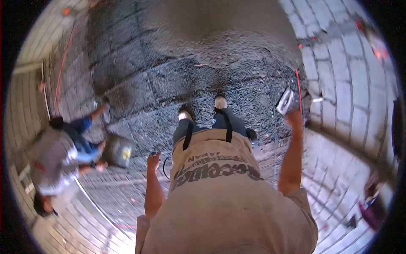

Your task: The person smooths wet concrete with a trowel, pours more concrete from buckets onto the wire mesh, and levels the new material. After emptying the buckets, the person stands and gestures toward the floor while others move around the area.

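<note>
My right hand (293, 118) is closed at the end of my stretched-out right arm. It grips a flat, pale rectangular finishing trowel (287, 101), beside a taut red string line (299, 86). On the other side, my left hand (153, 161) hangs by my hip with its fingers curled; whether anything small is inside cannot be made out. A thin dark loop (165, 166) shows next to it. Below me lies dark, rough gravelly ground (186, 80) with thin bars or wires across it, and both my shoes stand on it.
At left a co-worker (63, 148) bends over, one hand at a dark bucket-like container (118, 150). A block wall (338, 72) rises at right. Another red string (63, 63) runs along the left. Part of another person (372, 207) shows at lower right. A blur covers the top middle.
</note>
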The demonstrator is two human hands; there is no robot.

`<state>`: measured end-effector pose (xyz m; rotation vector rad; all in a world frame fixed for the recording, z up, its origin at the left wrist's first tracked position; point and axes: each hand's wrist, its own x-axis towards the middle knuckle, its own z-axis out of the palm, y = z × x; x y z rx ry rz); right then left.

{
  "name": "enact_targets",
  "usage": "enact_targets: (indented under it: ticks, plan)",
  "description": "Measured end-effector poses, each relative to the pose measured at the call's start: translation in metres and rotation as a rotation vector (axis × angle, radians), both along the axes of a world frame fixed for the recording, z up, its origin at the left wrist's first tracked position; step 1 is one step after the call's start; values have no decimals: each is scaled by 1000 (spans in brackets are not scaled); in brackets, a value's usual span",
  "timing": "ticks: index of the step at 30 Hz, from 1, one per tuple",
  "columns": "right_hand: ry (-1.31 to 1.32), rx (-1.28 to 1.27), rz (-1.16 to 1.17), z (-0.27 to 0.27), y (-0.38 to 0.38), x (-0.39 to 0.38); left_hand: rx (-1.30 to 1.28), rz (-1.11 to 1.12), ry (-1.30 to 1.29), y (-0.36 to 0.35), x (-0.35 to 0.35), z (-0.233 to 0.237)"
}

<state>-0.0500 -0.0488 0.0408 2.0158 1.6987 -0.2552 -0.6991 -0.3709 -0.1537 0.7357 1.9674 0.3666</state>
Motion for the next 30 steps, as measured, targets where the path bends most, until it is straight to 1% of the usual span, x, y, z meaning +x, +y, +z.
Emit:
enact_targets:
  ticks: [1, 2, 3, 5, 6, 7, 8, 9, 10, 11, 13, 14, 15, 16, 17, 18, 19, 20, 21, 23, 24, 25, 26, 27, 29, 30]
  plan:
    - [-30, -127, -50, -25, -45, -9, 61, -33, -28, 27, -22, 0]
    - [414, 162, -207, -91, -99, 8, 75, -171, 103, 62, -52, 3]
    - [489, 377, -301, -173, -161, 27, 103, -298, 235, 101, -71, 8]
    - [699, 127, -922, -146, -214, -29, 120, -307, 386, 193, -67, 73]
    - [645, 273, -815, -145, -253, -56, 186, -300, 234, 213, -104, 37]
    - [576, 423, -703, -147, -281, -75, 197, -321, 306, 258, -50, 115]
    - [561, 449, -764, -149, -306, -92, 226, -434, 371, 287, -50, 115]
    - [648, 327, -1037, -151, -330, -105, 261, -548, 428, 313, -45, 112]
    - [742, 205, -1306, -153, -354, -117, 282, -614, 407, 334, -31, 117]
    - [731, 247, -1365, -157, -375, -126, 313, -697, 350, 357, -14, 129]
    - [425, 125, -1108, -166, -405, -144, 368, -830, 275, 397, 23, 149]
    - [587, 134, -1230, -158, -405, -147, 352, -851, 205, 409, 44, 159]
    - [599, 237, -1236, -146, -399, -151, 331, -868, 139, 416, 66, 164]
    - [607, 333, -1242, -132, -387, -156, 413, -861, 40, 418, 88, 168]
    - [627, 377, -1231, -130, -377, -154, 416, -914, 28, 422, 104, 161]
    - [608, 316, -1323, -100, -348, -152, 452, -998, 99, 425, 117, 146]
    - [590, 422, -1211, -82, -330, -152, 440, -1023, 99, 425, 131, 135]
    - [651, 435, -1248, -60, -301, -149, 428, -1049, 98, 425, 145, 123]
    - [683, 494, -1161, -40, -276, -145, 436, -1093, 95, 420, 165, 132]
    - [762, 586, -1009, -1, -233, -137, 339, -1315, 229, 410, 207, 156]
    - [754, 588, -920, 23, -214, -131, 349, -1358, 228, 414, 219, 156]
    - [795, 608, -882, 44, -199, -123, 313, -1347, 154, 418, 227, 154]
    - [810, 641, -832, 45, -191, -114, 272, -1332, 80, 422, 235, 154]
    - [801, 609, -805, 49, -182, -106, 277, -1362, 77, 426, 245, 161]
    - [735, 659, -655, 53, -170, -83, 382, -1473, 301, 434, 266, 179]
    - [730, 670, -662, 55, -167, -67, 391, -1483, 300, 436, 279, 188]
